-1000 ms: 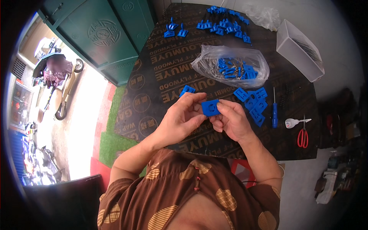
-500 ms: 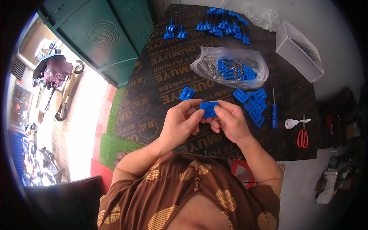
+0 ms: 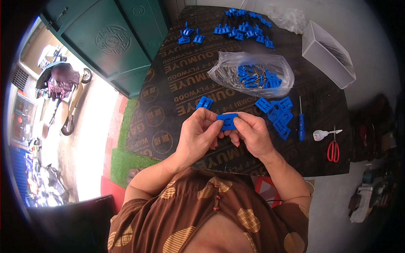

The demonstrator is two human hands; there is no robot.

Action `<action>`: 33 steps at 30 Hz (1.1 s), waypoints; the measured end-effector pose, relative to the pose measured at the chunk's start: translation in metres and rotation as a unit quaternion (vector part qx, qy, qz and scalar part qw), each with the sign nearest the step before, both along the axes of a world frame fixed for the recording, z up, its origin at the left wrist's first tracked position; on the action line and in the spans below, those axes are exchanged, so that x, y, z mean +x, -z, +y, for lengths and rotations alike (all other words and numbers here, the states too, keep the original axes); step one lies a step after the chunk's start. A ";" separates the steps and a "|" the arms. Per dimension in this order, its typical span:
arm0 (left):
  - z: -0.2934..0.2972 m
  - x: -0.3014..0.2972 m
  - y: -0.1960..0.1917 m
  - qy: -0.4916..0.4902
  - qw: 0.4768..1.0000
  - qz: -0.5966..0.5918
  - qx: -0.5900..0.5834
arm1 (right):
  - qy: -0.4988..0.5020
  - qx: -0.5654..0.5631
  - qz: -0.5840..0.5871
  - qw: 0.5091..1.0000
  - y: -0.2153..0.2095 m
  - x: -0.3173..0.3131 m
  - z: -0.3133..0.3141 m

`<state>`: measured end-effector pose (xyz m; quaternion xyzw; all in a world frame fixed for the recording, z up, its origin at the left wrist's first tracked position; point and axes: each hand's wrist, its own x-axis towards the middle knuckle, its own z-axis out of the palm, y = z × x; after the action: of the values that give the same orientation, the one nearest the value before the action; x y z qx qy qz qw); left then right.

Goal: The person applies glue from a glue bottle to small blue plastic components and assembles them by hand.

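Between my two hands, over the near part of the dark table, is a square blue plastic plate [image 3: 228, 121] with a round opening. My left hand [image 3: 201, 130] pinches its left edge between thumb and fingers. The right edge is gripped by my right hand [image 3: 252, 131], thumb on the face toward me and fingers partly hidden behind. Just beyond my left hand lies another blue plate [image 3: 204, 103] with slots. Several more blue plates [image 3: 276, 113] lie in a loose overlapping group to the right of my right hand.
A clear plastic bag [image 3: 219, 78] of blue parts and screws lies mid-table. Assembled blue pieces [image 3: 247, 31] stand at the far edge. On the right are a blue screwdriver [image 3: 301, 126], a white small bottle [image 3: 321, 135], red-handled scissors [image 3: 333, 151] and a white bin [image 3: 322, 63].
The blue plate has tilted slightly and shifted a little to the left in my fingers. Both hands keep their grip on it.
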<state>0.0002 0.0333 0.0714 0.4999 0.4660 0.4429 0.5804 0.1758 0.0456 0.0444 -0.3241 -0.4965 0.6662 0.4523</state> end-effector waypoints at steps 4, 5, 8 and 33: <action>0.001 0.000 0.001 0.002 1.000 0.001 0.000 | 0.013 0.022 -0.030 0.999 0.000 0.000 -0.001; 0.001 -0.001 0.001 0.004 1.000 0.003 -0.002 | 0.014 0.022 -0.030 0.999 0.000 0.000 -0.001; 0.004 -0.003 0.000 0.016 0.999 -0.020 -0.024 | 0.015 0.024 -0.035 0.999 0.001 0.001 -0.001; 0.041 0.002 0.016 0.107 0.992 -0.056 -0.041 | 0.078 -0.034 -0.018 0.996 0.008 0.001 0.005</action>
<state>0.0018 0.0743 0.0557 0.4975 0.3939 0.3860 0.6696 0.1765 0.0506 0.0366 -0.3886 -0.4550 0.6393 0.4829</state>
